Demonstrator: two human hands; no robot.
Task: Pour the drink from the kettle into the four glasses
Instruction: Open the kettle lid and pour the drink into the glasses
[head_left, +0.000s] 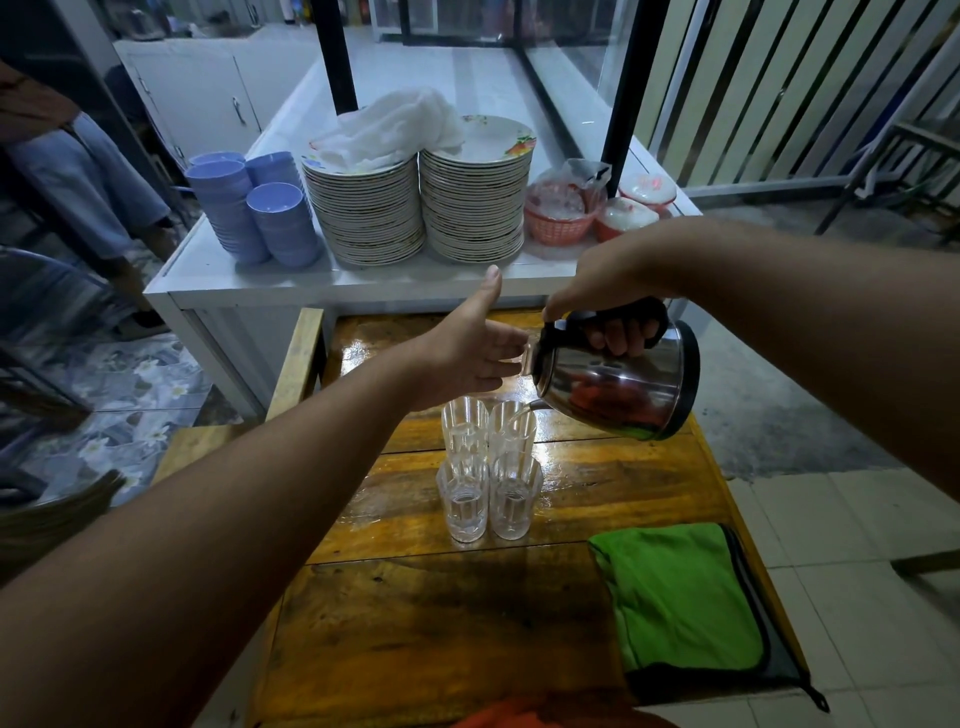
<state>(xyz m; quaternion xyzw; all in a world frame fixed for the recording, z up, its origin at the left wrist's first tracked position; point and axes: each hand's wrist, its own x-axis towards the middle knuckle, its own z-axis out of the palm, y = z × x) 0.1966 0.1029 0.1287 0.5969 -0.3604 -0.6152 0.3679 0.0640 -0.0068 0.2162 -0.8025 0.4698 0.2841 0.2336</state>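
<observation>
Kettle (618, 374) tilted in right hand's (602, 291) clenched fingers; left hand (467, 348) flat, fingers spread.

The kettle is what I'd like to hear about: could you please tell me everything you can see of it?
The kettle looks like polished stainless steel, with a black handle, a black lid and a black rim round its base. The right hand grips the handle from above, holding it in the air, tipped to the left. Its small spout points down at the far right glass, and a thin clear stream runs into it. The left hand is open beside the lid; whether it touches is unclear.
</observation>
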